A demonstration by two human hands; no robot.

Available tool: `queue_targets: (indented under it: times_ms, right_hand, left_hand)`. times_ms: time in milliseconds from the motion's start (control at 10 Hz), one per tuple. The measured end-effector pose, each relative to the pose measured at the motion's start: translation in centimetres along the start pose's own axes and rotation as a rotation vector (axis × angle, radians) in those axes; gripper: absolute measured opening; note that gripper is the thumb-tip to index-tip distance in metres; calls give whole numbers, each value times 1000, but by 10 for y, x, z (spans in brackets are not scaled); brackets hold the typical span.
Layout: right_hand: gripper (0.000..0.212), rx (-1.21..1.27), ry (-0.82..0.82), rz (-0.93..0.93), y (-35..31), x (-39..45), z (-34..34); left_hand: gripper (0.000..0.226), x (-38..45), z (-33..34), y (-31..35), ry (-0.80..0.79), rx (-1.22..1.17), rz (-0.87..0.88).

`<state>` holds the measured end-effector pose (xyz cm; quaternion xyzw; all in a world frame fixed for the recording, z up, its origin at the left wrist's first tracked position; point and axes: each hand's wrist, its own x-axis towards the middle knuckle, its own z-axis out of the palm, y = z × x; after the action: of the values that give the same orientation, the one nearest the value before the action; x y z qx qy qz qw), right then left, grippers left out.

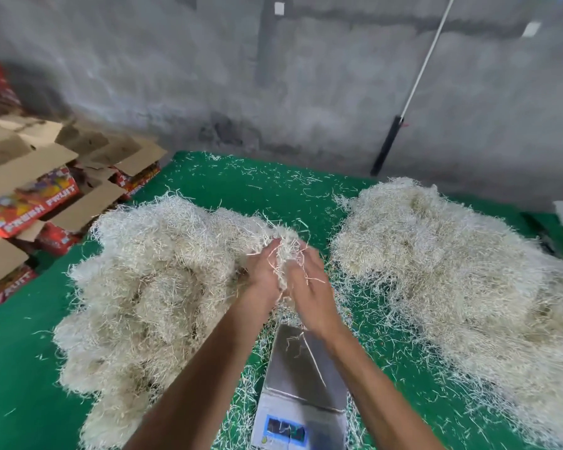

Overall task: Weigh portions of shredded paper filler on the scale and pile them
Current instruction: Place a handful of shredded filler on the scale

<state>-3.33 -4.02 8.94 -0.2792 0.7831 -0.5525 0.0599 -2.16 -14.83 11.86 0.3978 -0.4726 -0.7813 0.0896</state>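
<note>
left hand (263, 271) and right hand (309, 287) fingers grasping one clump of shredded paper (285, 251) together, above scale (301, 384), between two piles on green mat (30, 352)

To my left I noted open cardboard fruit boxes (30, 190) stacked beside the green mat (247, 190). A white pole (426, 60) leaned against the grey concrete wall (176, 76).

Premises: a packing or storage room, warehouse type. Evidence: bare grey concrete wall (306, 76); stacked printed fruit cartons (30, 203) with open flaps at left; green mat (257, 186) strewn with paper shreds; bulk filler piles (150, 280); digital scale (301, 384).
</note>
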Motion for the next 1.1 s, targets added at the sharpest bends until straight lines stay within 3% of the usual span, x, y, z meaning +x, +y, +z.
queue_targets:
  times_ms: [100,200,300,400,500,600,700,800,900,1000,1100]
  right_hand:
    - [60,16,197,16,-27,24,-6]
    - [57,-97,275,81,-33,44,-29]
    - [47,-163,188,-162,-41,35,-29]
    - [52,-174,138,-285,-58,38,-25]
    - [44,-235,202,-227,-57,49,-59]
    - [47,-317,37,-313,-47,38,-60]
    - [57,-257,-4,-265,-52,36,-48]
    - [55,-314,165,-220,-47,42,-79]
    - [47,-439,75,-410,-37,27,-73]
    - [42,-345,35,-459,-34,19,-57]
    - [41,-287,112,-322,-24,18,-76]
  left_hand:
    - [47,-18,24,4,-177,105,22]
    - [67,-35,25,29,-398,-151,-62]
    - [72,-31,24,41,-371,-339,14]
    - [60,-39,35,29,-343,-274,50]
    - [62,-47,43,44,-499,-224,-137]
    - [65,-32,40,51,-381,-418,-108]
    - [73,-46,51,24,-401,-308,-164]
    - [73,-46,62,26,-527,-360,-294]
    - [55,-41,48,40,-505,-502,-268]
    - [46,-20,34,4,-501,-371,-271]
    - [24,-36,38,6,-545,-197,-269]
